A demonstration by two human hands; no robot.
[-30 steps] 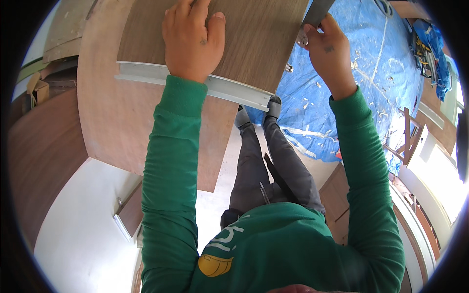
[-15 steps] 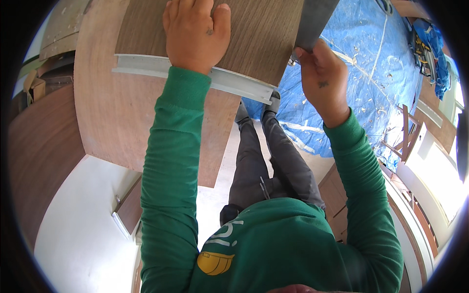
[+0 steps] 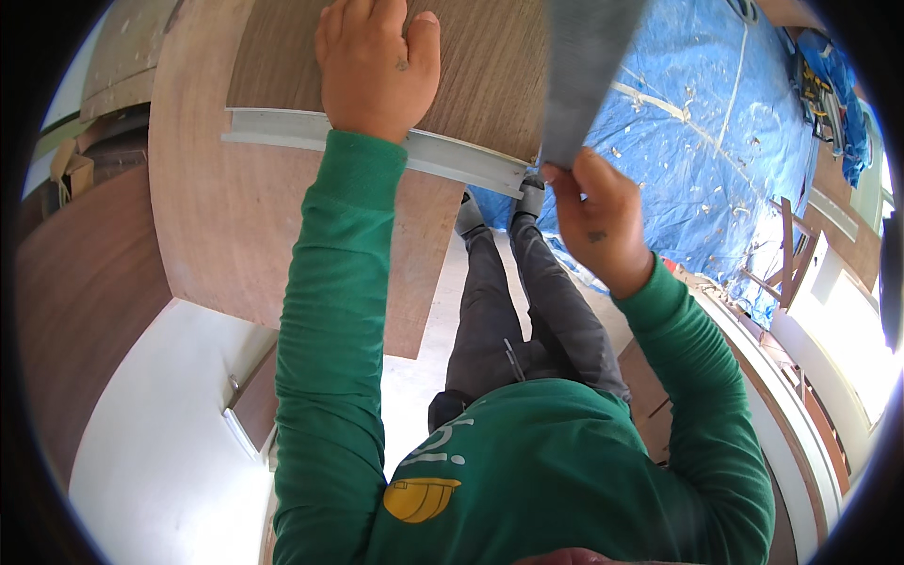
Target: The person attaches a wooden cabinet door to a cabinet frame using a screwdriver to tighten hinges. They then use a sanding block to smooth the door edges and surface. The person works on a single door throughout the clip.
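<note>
My left hand (image 3: 381, 71) rests palm down on a brown wood-grain panel (image 3: 490, 71), its thumb apart and some fingertips cut off by the top edge. Along the panel's near edge runs a pale metal profile (image 3: 461, 162). In my right hand (image 3: 598, 217), thumb and fingers pinch the narrow near end of a flat, tapered grey metal blade (image 3: 593, 71). The blade lies across the panel's right edge, and its far end is out of view. Whether it is a file or a saw, I cannot tell.
Under the panel lies a larger light plywood sheet (image 3: 207, 217). A blue tarp (image 3: 697, 160) with scattered scraps covers the floor at the right. My legs (image 3: 485, 292) stand just below the panel. Wooden pieces (image 3: 800, 245) lean at the far right; a dark wood board (image 3: 85, 301) is at the left.
My right hand has drawn the blade toward me and a little left, so it now overlaps the panel's right edge. The left hand has stayed put on the panel.
</note>
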